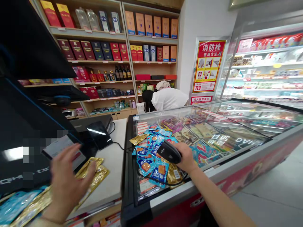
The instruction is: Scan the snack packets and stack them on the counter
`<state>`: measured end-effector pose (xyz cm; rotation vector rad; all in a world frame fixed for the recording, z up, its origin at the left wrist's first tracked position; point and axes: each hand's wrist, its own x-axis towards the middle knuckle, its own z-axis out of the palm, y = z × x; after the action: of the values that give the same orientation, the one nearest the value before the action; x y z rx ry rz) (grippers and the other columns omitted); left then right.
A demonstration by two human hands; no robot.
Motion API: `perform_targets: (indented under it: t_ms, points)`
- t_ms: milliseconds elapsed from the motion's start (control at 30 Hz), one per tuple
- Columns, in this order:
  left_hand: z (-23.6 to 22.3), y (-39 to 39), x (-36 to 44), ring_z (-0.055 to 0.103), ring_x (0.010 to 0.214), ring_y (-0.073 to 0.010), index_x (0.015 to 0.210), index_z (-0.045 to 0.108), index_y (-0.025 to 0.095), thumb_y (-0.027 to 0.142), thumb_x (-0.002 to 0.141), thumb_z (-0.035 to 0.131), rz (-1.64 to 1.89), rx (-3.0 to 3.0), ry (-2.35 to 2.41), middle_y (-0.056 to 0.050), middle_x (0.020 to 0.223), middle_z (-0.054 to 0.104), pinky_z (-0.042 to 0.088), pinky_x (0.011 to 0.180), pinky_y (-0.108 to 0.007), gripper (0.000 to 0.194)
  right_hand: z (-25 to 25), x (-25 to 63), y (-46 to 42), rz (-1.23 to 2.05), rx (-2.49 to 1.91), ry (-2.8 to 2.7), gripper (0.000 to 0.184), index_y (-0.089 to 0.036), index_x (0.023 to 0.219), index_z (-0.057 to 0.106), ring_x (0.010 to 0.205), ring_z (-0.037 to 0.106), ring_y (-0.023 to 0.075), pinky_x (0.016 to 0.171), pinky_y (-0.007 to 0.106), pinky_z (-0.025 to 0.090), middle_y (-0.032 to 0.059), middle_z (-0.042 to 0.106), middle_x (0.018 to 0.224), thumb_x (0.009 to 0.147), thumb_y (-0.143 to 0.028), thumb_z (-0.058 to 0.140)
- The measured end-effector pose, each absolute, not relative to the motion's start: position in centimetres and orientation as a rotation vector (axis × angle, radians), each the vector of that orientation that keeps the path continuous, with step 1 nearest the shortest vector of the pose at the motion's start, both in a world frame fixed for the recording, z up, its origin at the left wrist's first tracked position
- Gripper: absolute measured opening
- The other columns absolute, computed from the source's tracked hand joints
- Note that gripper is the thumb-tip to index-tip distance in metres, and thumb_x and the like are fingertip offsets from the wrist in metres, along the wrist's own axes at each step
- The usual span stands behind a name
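seen from the wearer's head, looking down at a shop checkout. the right hand (187, 156) has its grip closed round a black handheld barcode scanner (168, 152), the scanner's nose angled down over a heap of blue snack packets (146, 167) on the glass lid of a chest freezer (126, 189). whether the scanner touches them cannot be told. the left hand (67, 179) is open, fingers spread, holding nothing, just beside two gold sachets (92, 170) on the white bench (111, 186). a further lot of blue and gold packets (23, 201) lies in the lower left corner, near the left wrist. so the packets sit in separate lots, the largest under the scanner, and none shows in a bag. beyond the hands stands a black payment pad (99, 135) on the bench; further back, a person in a white top (169, 99) bends near shelves of boxed liquor (94, 47).
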<state>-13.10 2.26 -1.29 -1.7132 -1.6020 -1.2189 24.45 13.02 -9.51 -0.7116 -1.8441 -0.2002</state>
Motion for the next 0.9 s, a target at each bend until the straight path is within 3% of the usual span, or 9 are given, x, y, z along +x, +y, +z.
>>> perform_targets:
  t_ms: [133,267,433,567,900]
  points:
    - [-3.4,7.6,-5.9,0.054,0.126,-0.0267,0.139,0.047,0.022,0.033,0.088,0.049,-0.695,-2.247,-1.385,-0.013,0.139,0.057,0.033,0.112,-0.046,0.053,-9.4,24.5,12.9,-0.212,-0.695,-1.843,0.023,-0.02,0.102,0.067,0.078,0.068,0.0232,0.07,0.036,0.049,0.0078,0.074,0.086,0.083,-0.031,0.057]
    - [-4.6,11.2,-1.9,0.05,0.132,-0.0273,0.136,0.054,0.016,0.02,0.081,0.051,-0.278,-2.388,-1.564,-0.016,0.143,0.054,0.028,0.114,-0.048,0.055,-9.5,24.6,13.1,-0.191,-0.701,-1.845,0.024,-0.02,0.1,0.067,0.077,0.067,0.023,0.069,0.035,0.047,0.008,0.073,0.084,0.082,-0.031,0.057]
    - [-3.8,12.1,-1.1,0.066,0.108,-0.028,0.104,0.07,0.015,0.016,0.078,0.05,0.071,-2.393,-1.72,-0.016,0.107,0.074,0.025,0.113,-0.051,0.033,-9.4,24.4,13.9,-0.15,-0.747,-1.862,0.028,-0.02,0.103,0.068,0.081,0.066,0.0239,0.072,0.035,0.048,0.0093,0.073,0.09,0.078,-0.027,0.057]
    - [-3.2,12.3,-1.0,0.069,0.099,-0.0253,0.091,0.072,0.02,0.017,0.079,0.051,0.098,-2.371,-1.697,-0.012,0.096,0.076,0.026,0.111,-0.047,0.025,-8.7,24.5,15.8,-0.12,-0.806,-1.95,0.03,-0.021,0.102,0.07,0.08,0.067,0.0241,0.071,0.033,0.048,0.0082,0.074,0.089,0.073,-0.024,0.061]
    - [-3.6,12.8,-0.2,0.066,0.102,-0.0307,0.094,0.074,0.02,0.017,0.077,0.052,-0.103,-2.205,-1.848,-0.014,0.103,0.073,0.031,0.099,-0.049,0.028,-9.0,24.3,18.0,-0.08,-0.88,-1.953,0.032,-0.02,0.102,0.07,0.084,0.067,0.025,0.075,0.034,0.049,0.0085,0.074,0.091,0.071,-0.022,0.063]
